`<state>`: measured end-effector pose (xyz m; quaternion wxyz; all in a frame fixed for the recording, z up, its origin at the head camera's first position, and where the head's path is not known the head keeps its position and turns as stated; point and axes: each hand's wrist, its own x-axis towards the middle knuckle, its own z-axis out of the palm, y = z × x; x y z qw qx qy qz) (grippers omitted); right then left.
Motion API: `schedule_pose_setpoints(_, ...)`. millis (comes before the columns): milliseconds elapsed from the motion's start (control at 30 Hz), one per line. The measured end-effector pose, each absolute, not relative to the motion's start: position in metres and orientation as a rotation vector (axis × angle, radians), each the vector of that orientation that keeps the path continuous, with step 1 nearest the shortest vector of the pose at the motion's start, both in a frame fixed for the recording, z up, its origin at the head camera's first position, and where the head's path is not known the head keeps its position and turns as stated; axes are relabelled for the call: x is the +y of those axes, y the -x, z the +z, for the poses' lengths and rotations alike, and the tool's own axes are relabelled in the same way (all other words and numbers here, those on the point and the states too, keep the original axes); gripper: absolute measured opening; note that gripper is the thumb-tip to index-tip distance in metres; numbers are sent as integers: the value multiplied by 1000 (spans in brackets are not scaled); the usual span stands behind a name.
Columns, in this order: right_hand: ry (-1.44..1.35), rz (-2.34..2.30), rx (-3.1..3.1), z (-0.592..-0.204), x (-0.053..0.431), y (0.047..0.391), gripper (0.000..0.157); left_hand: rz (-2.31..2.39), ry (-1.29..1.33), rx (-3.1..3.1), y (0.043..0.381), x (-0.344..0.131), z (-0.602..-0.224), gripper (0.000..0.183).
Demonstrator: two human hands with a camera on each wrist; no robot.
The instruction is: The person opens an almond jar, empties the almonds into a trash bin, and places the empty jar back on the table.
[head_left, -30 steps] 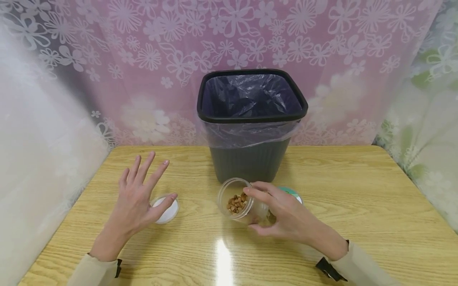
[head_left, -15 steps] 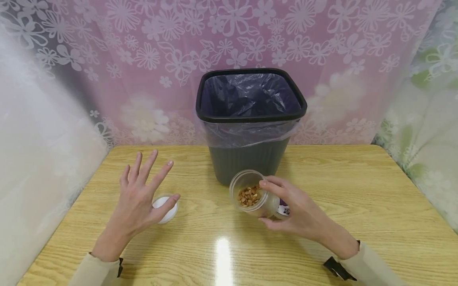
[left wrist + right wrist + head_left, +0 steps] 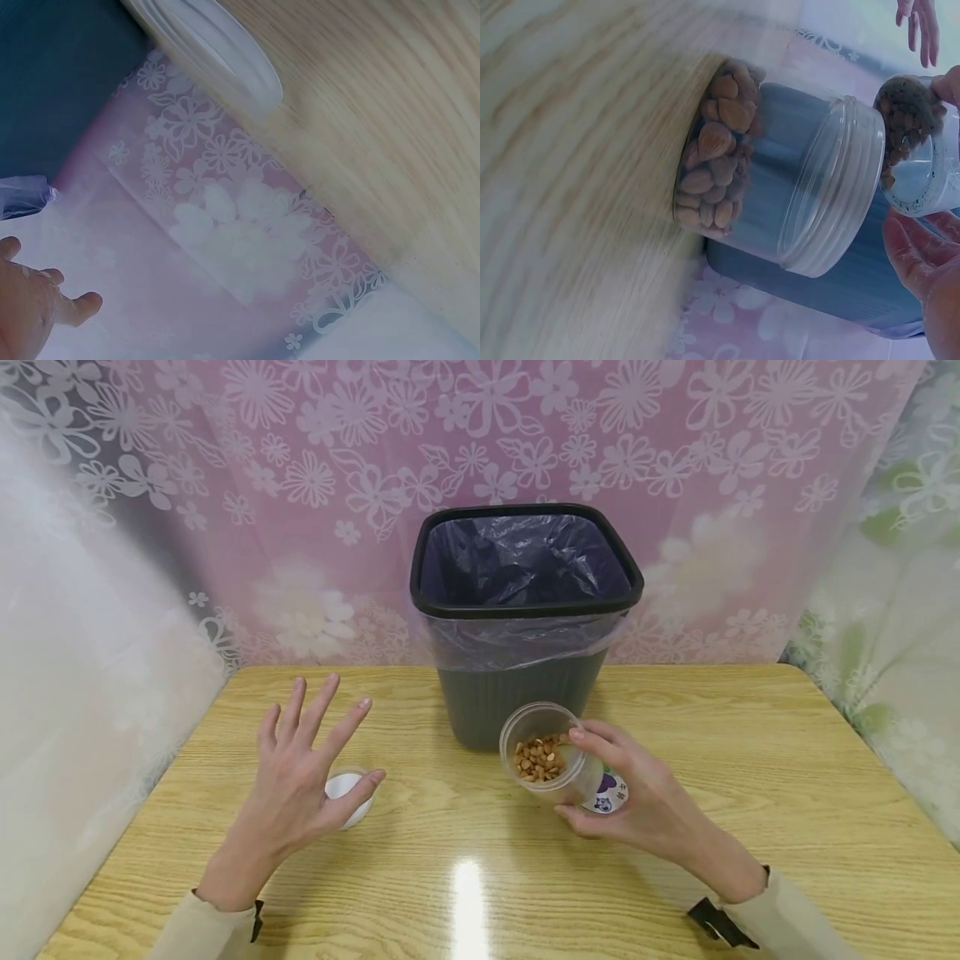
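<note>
My right hand (image 3: 645, 785) grips a clear plastic jar (image 3: 576, 787) from its right side. The jar is tilted, its mouth facing left and up, with brown nuts (image 3: 538, 762) inside. In the right wrist view, a second clear jar (image 3: 795, 180) with several large nuts (image 3: 714, 150) stands on the table, below the held jar (image 3: 922, 169). Its round label (image 3: 611, 793) shows partly behind the held jar in the head view. My left hand (image 3: 296, 777) hovers with fingers spread, partly covering a round white lid (image 3: 342, 786); its fingers (image 3: 75, 309) appear in the left wrist view.
A dark bin (image 3: 517, 702) lined with a clear plastic bag (image 3: 525, 643) stands at the back of the wooden table (image 3: 720, 718), just behind the held jar. A pink flowered curtain (image 3: 337, 468) hangs behind, with pale sheeting (image 3: 75, 693) along the left side.
My right hand has moved to the right with the held jar, and the round label has come into view behind it. My left hand has drifted slightly right, still spread.
</note>
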<state>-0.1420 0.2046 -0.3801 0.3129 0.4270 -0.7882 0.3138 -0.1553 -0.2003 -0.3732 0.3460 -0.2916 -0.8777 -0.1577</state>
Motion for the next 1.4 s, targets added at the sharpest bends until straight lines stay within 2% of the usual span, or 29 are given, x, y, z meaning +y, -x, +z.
schedule_pose_setpoints(733, -1122, 778, -1940, -372, 222, 146, 68, -419, 781, -2279, 157, -194, -367, 74)
schedule_pose_setpoints(1400, -933, 784, -1767, -363, 240, 145, 67, -416, 824, -2221, 164, -182, -358, 71)
